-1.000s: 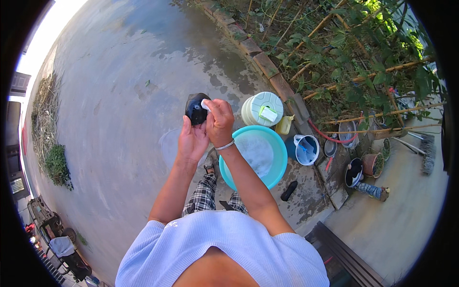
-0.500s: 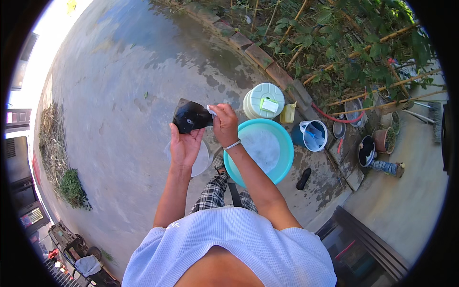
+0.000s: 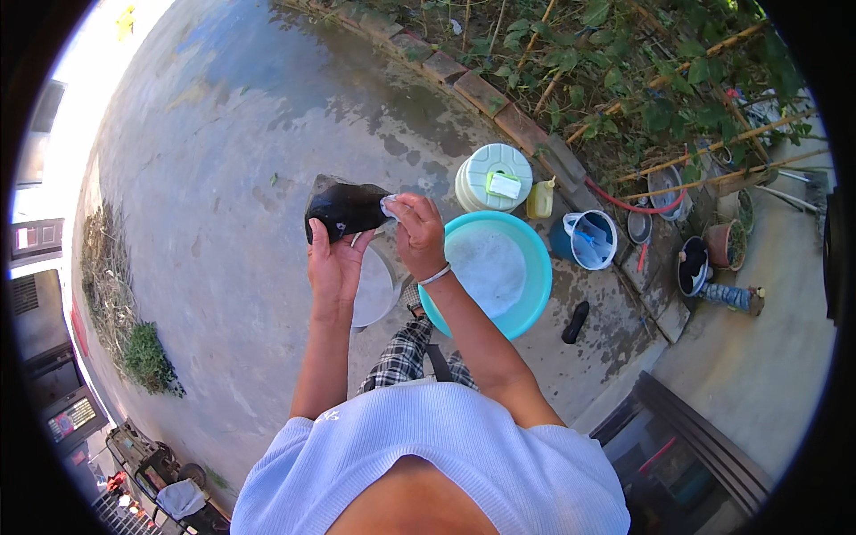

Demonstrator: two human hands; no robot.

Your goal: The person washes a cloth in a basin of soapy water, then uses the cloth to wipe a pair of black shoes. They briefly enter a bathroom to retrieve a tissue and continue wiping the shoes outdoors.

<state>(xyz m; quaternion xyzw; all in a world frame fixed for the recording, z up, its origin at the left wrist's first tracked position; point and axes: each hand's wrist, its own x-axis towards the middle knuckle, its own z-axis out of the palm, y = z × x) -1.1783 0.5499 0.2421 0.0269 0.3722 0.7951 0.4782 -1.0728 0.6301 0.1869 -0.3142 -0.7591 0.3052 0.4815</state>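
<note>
My left hand (image 3: 335, 270) supports a glossy black thing (image 3: 343, 210) from below, its fingers curled up around it. The thing is broad at its left end and narrows toward the right, with a small pale mark on its side; its kind is not clear. At the narrow end my right hand (image 3: 419, 234) pinches a crumpled white piece (image 3: 389, 208), like a cloth or tissue, against the black surface. Below the right forearm stands a turquoise basin (image 3: 541, 294) of sudsy water. Partly hidden behind my left hand is a pale round basin (image 3: 374, 294).
A pale green lidded bucket (image 3: 481, 169) bears a soap bar (image 3: 505, 185). Beside it are a yellow container (image 3: 540, 200) and a blue bucket (image 3: 560, 239). A dark elongated item (image 3: 576, 322) lies on the wet concrete. Bricks (image 3: 486, 94) edge the plants.
The black thing has turned in my hands and shifted a little left, lying more level. My right fingers stay on the white piece at its narrow end.
</note>
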